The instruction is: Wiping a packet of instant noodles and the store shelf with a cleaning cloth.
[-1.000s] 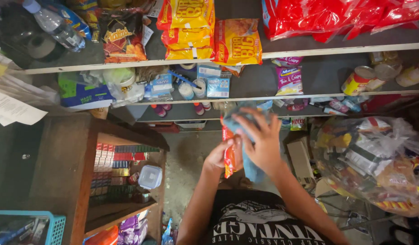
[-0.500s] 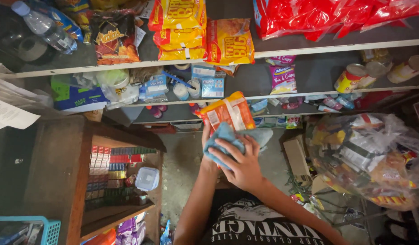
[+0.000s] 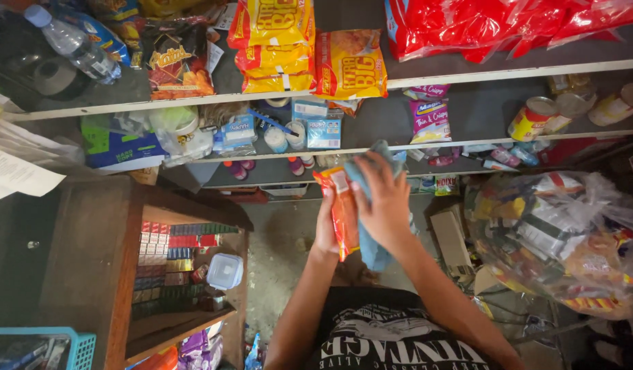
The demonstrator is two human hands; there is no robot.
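My left hand [image 3: 326, 229] grips an orange snack packet [image 3: 342, 209], held upright and edge-on in front of the shelves. Pressed against the packet's right side is a blue cloth [image 3: 371, 240], which my right hand [image 3: 381, 199] holds with its fingers spread over the top. The cloth's lower end hangs below my right wrist. Both hands are raised at about the height of the lowest shelf [image 3: 261, 181].
Shelves ahead hold yellow snack bags [image 3: 309, 51], red packets [image 3: 480, 24], tins [image 3: 532, 118], small bottles and a water bottle [image 3: 73, 42]. A clear plastic bag of goods [image 3: 563, 240] hangs at right. A wooden cabinet [image 3: 90, 274] with stacked small boxes stands at left.
The packet was turned flat toward me half a second ago with the cloth below it; now it is edge-on again and my right hand covers its side with the cloth.
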